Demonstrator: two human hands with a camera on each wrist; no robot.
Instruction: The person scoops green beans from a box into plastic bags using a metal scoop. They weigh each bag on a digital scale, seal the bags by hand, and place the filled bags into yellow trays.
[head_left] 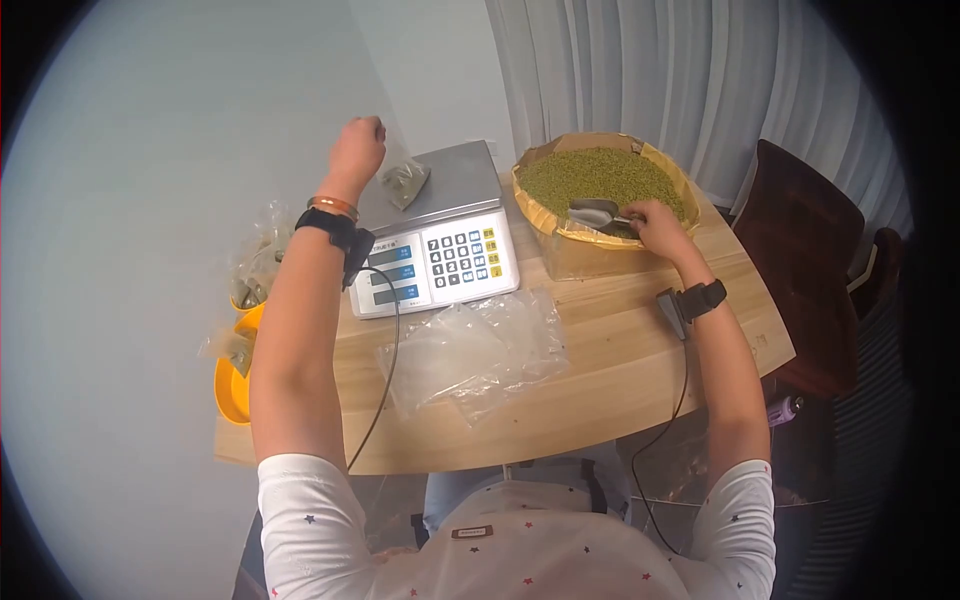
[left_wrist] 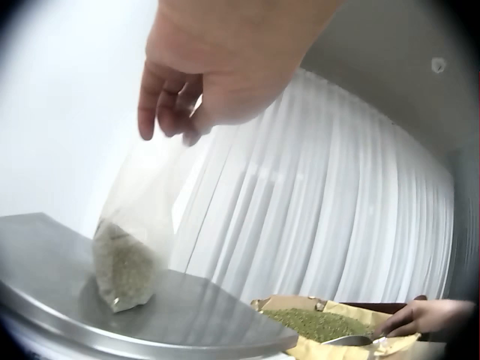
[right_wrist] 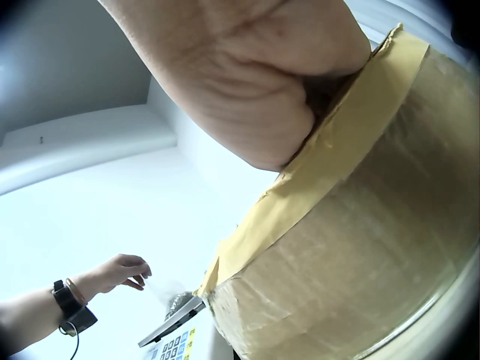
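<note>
My left hand point(head_left: 358, 155) pinches the top of a clear plastic bag point(left_wrist: 124, 262), its fingers pointing down in the left wrist view. Green granules fill the bag's lower part, and its bottom corner is right at the grey plate of a digital scale point(head_left: 462, 190). At the right, my right hand point(head_left: 658, 230) grips the handle of a metal scoop point(head_left: 592, 212). The scoop lies over the green granules point(head_left: 600, 175) in a cardboard box point(head_left: 590, 262) with a yellow taped rim. In the right wrist view the box wall hides the fingers and scoop.
Flat clear plastic bags point(head_left: 480, 350) lie on the wooden table point(head_left: 620, 370) before the scale. Several filled bags point(head_left: 262, 265) and orange-yellow containers point(head_left: 230, 390) are at the left edge. A brown chair point(head_left: 805, 230) stands at the right, a pale curtain point(head_left: 660, 70) behind.
</note>
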